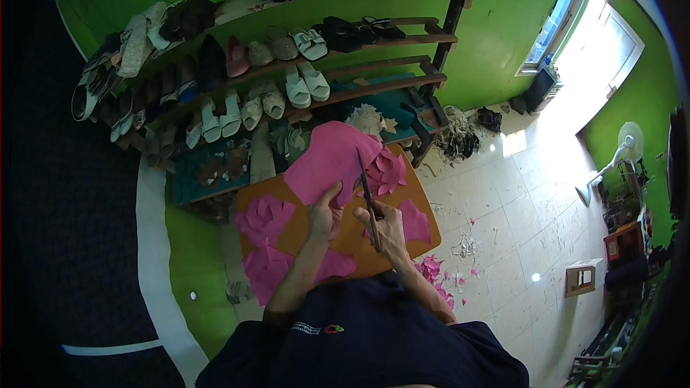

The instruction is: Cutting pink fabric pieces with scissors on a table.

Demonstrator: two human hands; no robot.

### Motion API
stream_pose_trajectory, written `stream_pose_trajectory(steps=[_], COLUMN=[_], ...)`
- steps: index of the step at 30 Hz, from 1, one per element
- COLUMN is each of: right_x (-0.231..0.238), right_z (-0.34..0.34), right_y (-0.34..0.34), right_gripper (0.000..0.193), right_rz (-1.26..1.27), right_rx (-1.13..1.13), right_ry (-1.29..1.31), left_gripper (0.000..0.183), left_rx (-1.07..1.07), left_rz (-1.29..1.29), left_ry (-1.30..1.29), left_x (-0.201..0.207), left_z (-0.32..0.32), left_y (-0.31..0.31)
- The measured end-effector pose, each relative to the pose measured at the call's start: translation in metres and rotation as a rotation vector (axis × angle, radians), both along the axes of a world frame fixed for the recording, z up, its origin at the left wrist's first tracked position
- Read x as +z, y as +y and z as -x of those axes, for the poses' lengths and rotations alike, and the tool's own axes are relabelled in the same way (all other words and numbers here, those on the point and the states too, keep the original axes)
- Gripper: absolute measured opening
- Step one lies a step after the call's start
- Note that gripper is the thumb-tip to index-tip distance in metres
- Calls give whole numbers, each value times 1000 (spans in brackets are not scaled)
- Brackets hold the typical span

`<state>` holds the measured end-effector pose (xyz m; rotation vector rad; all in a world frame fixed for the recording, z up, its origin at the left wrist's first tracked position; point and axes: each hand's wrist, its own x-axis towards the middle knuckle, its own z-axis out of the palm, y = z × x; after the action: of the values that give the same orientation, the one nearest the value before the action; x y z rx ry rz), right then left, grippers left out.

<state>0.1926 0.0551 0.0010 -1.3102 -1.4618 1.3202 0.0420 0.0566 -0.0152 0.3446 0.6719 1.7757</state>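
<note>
My left hand (327,215) grips a large pink sheet (327,162) by its lower edge, thumb on top. The sheet is held up over an orange-brown table (287,233). In my right hand (388,230) is a pair of dark scissors (367,194), its blades pointing away from me at the sheet's right part. Whether the blades are parted is hard to make out. Behind the sheet, on the right, lies a pile of cut pink pieces (388,171). More pink pieces (264,219) rest on the table's left side, and another pink piece (415,223) is beside my right hand.
Beyond the table stands a wooden rack (431,65) with sandals and shoes on its shelves. Pink scraps (433,269) and pale clippings (467,244) litter the tiled floor at right. A heap of shredded scraps (460,133) lies near the rack, and a white fan (630,142) stands far right.
</note>
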Motion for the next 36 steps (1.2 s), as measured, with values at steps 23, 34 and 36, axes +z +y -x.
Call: stream_pose_trajectory(steps=[23, 34, 36], right_x=[30, 22, 18], right_z=[-10, -19, -17], right_y=[8, 1, -1], right_gripper=[69, 61, 62], right_rz=[-68, 65, 146], right_rx=[11, 52, 87], right_ry=[-40, 105, 89], left_gripper=[29, 53, 73], left_rx=[-89, 58, 278], left_rz=[10, 31, 81], left_ry=[42, 114, 25], left_x=[1, 0, 2], left_z=[-11, 22, 24], left_y=[-17, 2, 9])
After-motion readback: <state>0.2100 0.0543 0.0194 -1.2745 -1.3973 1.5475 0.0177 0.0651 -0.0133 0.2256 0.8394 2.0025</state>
